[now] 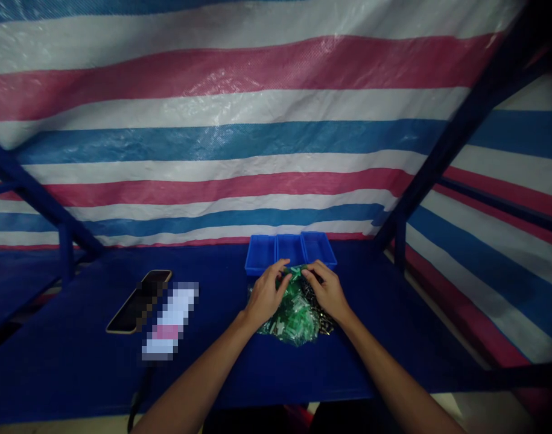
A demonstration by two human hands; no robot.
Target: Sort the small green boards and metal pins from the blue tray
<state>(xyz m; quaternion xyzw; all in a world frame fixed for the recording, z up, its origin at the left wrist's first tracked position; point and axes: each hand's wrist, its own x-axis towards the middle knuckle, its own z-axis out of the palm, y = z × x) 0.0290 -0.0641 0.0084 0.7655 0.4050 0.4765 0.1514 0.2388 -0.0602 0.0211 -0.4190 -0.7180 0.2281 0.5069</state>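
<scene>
Bag of green pieces (296, 319), clear plastic, lies on blue bench (212, 377) between near and far edges. Left hand (265, 293) and right hand (329, 293) at its top, fingers of both pinching the plastic. Dark pieces (325, 325) just beside it, partly behind right hand, type unclear. Three blue trays (289, 249) side by side near far edge. Phone (133, 307) toward left edge, pixelated item (171, 322) just beside it.

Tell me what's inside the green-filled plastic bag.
Slender green and whitish pieces show through the clear bag. Those deeper down are covered by the ones on top. The left hand and right hand partly cover its upper end.
</scene>
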